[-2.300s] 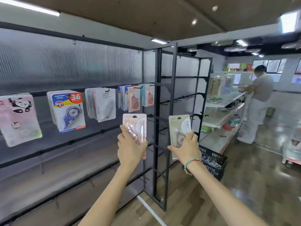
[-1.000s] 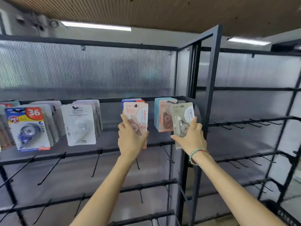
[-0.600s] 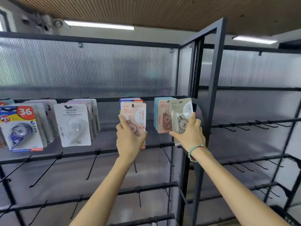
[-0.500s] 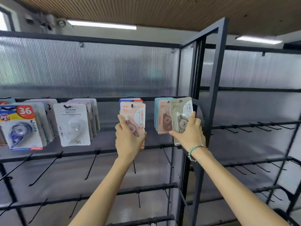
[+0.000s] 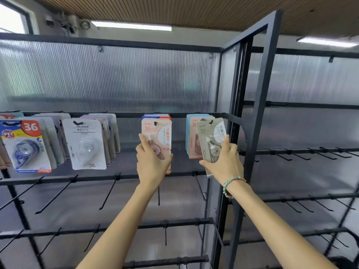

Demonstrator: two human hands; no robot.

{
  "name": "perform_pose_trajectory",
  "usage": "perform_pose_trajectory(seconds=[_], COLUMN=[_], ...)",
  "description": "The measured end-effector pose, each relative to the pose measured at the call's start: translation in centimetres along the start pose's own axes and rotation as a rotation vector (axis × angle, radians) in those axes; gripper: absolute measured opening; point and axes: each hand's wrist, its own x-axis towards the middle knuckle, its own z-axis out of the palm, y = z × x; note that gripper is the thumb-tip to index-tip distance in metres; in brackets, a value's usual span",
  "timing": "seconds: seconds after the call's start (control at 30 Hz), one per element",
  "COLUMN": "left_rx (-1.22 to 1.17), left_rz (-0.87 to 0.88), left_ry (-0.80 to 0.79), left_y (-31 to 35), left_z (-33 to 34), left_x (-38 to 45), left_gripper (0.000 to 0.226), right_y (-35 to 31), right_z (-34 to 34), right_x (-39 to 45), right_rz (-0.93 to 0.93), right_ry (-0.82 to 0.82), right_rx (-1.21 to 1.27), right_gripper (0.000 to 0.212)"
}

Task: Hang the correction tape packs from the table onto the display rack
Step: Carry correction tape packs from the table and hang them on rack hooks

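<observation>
Left hand (image 5: pixel 152 162) grips a pink pack (image 5: pixel 157 136) at its hook; right hand (image 5: pixel 223 162) grips a tilted grey pack (image 5: pixel 210 136); its hole may miss the hook and the pack drop.

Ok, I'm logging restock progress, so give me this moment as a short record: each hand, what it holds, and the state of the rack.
left hand: grips pink pack, its hole at a top-row hook
right hand: grips beige pack, tilted, in front of the blue-backed stack
fully hung: cannot tell for either pack
top row, left: white packs and blue "36" packs hanging
lower hooks: bare
right-hand rack section: hooks bare
</observation>
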Motion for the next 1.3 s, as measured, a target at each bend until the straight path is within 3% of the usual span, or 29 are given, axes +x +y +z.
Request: perform_pose_trajectory(seconds=[0.27, 0.57, 1.03, 1.3], left_rx=[-0.027, -0.039, 0.017, 0.161], left_rz=[-0.006, -0.016, -0.012, 0.059], left_ry=[0.024, 0.023, 0.013, -0.010], left_y=[-0.5, -0.9, -1.1, -1.5], left_z=[1.1, 2.1, 1.1, -1.3], left_x=[0.9, 2.2, 2.2, -1.1], left_gripper=[0.111, 0.114, 0.125, 0.102], right_y=[-0.7, -2.3, -1.3, -1.4], right_z=[2.5, 5.2, 4.1, 3.1], right_x=[2.3, 5.1, 4.2, 0.6], right_rz=[0.056, 0.137, 0.084, -0.077], right_ry=[-0.007, -0.005, -0.048, -0.114], right_rx=[0.044, 0.070, 0.053, 0.059], right_gripper=[0.127, 0.126, 0.127, 0.105])
